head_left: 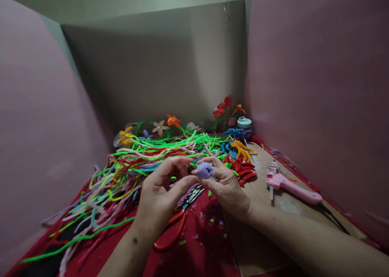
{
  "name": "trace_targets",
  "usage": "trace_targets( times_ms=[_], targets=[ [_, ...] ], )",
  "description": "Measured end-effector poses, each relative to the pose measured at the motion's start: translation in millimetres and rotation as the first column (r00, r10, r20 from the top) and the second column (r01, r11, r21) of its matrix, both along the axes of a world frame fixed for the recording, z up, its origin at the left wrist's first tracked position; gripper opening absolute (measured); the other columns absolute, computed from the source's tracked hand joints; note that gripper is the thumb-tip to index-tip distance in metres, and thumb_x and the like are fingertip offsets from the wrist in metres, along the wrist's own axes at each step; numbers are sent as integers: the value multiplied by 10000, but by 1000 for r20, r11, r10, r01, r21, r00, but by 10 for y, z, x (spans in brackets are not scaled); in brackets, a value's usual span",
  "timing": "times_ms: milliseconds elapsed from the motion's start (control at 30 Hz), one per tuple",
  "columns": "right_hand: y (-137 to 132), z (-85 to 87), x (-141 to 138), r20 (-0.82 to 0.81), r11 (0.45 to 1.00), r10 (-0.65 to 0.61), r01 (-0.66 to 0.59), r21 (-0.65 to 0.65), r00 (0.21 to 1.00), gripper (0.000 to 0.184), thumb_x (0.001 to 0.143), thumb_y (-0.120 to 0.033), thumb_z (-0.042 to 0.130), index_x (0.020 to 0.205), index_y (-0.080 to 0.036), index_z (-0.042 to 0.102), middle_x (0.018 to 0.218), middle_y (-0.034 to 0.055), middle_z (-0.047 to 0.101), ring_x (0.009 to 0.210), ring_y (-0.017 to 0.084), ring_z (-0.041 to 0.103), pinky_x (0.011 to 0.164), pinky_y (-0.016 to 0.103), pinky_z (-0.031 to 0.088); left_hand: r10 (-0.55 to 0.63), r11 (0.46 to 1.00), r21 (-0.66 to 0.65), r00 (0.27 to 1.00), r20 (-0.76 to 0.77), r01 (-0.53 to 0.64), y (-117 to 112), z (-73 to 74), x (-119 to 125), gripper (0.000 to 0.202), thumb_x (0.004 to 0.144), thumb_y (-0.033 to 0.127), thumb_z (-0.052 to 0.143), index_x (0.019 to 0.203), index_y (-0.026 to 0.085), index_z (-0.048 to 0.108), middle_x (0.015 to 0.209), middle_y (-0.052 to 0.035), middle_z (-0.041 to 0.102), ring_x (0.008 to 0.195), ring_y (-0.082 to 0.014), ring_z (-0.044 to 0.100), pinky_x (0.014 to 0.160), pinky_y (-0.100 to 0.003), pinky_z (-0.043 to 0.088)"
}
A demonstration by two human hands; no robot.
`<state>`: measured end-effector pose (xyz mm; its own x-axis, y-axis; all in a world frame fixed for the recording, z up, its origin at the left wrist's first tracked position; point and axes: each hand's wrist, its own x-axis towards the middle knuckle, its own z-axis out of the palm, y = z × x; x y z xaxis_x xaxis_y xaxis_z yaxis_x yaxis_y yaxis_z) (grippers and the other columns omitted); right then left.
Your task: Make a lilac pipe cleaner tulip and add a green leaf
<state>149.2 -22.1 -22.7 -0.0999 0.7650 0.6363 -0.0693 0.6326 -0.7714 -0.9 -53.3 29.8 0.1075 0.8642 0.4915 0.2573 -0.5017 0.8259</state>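
Note:
A small fuzzy purple pipe-cleaner piece, rolled into a compact bud shape, is held up in front of me. My right hand pinches it between thumb and fingers from the right. From the left, my left hand meets it with curled fingers, thumb tip against its edge; the exact contact is partly hidden. Below the hands lie red-handled scissors, their blades pointing away to the right. Behind them spreads a large heap of loose pipe cleaners in green, pink, red, blue and other colours.
On a brown board at right rests a pink glue gun with its cord. Red pipe-cleaner pieces and orange ones lie nearby. Finished flowers and a light-blue-lidded jar stand behind. Scraps dot the red cloth; panels surround the workspace.

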Motion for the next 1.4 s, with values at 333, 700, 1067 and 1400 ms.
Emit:
trace_targets(
  times_ms=[333, 700, 1067, 1400],
  targets=[
    [5, -112, -32, 54, 999, -37, 37, 10, 998, 71, 783, -208, 617, 755, -201, 682, 1017, 63, 496, 1004, 195, 512, 893, 357, 430, 441, 757, 645, 811, -385, -106, -199, 35, 277, 204, 769, 190, 638, 962, 189, 572, 729, 14, 612, 585, -90, 552, 555, -196, 428],
    [-2, -85, -13, 75, 997, -47, 43, 58, 996, 119, 774, -182, 607, 806, -231, 710, 995, 58, 522, 997, 189, 524, 917, 367, 422, 471, 738, 673, 753, -460, -51, -238, 7, 240, 158, 786, 142, 587, 937, 169, 549, 720, -12, 597, 627, -114, 560, 578, -214, 412],
    [-5, -89, -19, 89, 997, -48, 43, 62, 995, 108, 762, -159, 629, 796, -215, 715, 996, 63, 528, 989, 189, 535, 902, 352, 429, 421, 775, 632, 760, -494, -18, -239, 25, 214, 128, 801, 127, 545, 921, 166, 561, 657, -1, 540, 559, -104, 507, 535, -212, 391],
    [-21, -70, -12, 130, 997, -56, 48, 63, 990, 98, 778, -187, 617, 777, -220, 710, 981, 59, 541, 988, 186, 535, 890, 338, 433, 461, 755, 655, 726, -511, -19, -270, 57, 222, 49, 824, 140, 516, 845, 181, 531, 659, -1, 556, 547, -106, 500, 530, -224, 387]
  ],
)
